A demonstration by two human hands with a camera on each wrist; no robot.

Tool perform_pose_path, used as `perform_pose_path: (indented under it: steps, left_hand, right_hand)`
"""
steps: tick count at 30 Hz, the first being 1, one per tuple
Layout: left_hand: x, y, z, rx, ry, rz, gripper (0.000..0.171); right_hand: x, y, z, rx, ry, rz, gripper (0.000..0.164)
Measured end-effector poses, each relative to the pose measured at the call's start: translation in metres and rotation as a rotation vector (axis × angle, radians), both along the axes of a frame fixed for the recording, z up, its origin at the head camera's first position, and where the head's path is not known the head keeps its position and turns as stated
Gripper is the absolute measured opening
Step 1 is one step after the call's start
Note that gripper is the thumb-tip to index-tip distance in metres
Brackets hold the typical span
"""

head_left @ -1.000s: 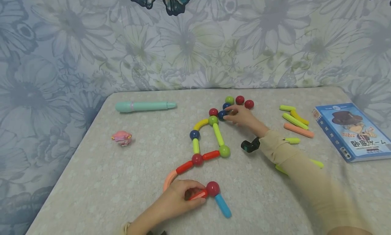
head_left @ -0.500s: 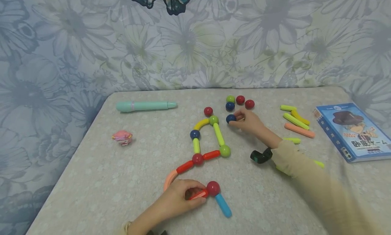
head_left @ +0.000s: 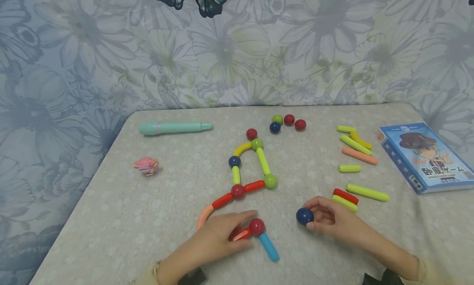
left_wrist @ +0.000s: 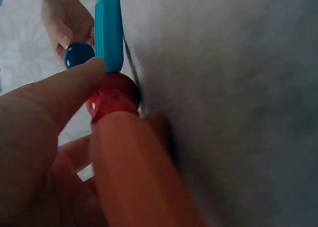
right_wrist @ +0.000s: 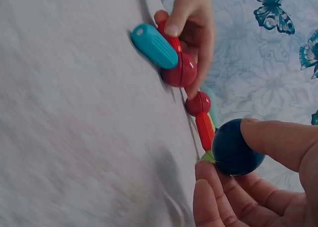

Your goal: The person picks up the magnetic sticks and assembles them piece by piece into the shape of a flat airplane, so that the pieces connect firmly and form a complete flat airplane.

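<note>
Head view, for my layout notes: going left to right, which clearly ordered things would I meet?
Pink toy, left hand, light blue stick, held dark blue ball, right hand, blue book-shaped item.

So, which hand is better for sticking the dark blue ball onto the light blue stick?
Probably the right hand: it pinches the dark blue ball, to the right of the light blue stick. The left hand is by the red stick, on the other side of the red ball.
</note>
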State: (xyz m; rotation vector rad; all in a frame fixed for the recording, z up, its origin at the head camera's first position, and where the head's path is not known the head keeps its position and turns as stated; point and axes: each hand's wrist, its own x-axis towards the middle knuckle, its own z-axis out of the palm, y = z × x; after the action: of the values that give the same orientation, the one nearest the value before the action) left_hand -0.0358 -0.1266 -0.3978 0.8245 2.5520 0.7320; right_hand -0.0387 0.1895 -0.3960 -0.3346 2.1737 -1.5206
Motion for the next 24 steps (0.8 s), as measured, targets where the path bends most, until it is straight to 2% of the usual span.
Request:
perform_pose_path:
  steps: [3,6,9,12,19,24]
  left_hand:
    - [-0.004,0.008,0.003,-0.128,0.062,-0.069,0.059]
    - [-0.006,0.015,0.004,-0.182,0.100,-0.093,0.052]
    - [-0.007,0.018,0.002,-0.149,0.125,-0.085,0.044]
    - [-0.009,0.017,-0.001,-0.086,0.126,-0.073,0.040]
    - [-0.012,0.014,-0.004,0.034,0.062,-0.041,0.036]
    - [-0.012,0.013,-0.002,0.058,0.028,-0.018,0.037]
  right_hand:
    - [0.009,-0.001,-0.004,-0.023,-0.016,0.013,0.046]
    - [0.015,-0.004,-0.008,-0.069,-0.034,0.047,0.044]
    - [0.019,-0.009,-0.012,-0.102,-0.061,0.088,0.041]
    - [0.023,-0.014,-0.015,-0.081,-0.067,0.110,0.040]
    - [0.036,-0.021,-0.016,-0.045,0.007,0.202,0.035]
    - [0.040,-0.025,-0.015,-0.031,0.014,0.224,0.031]
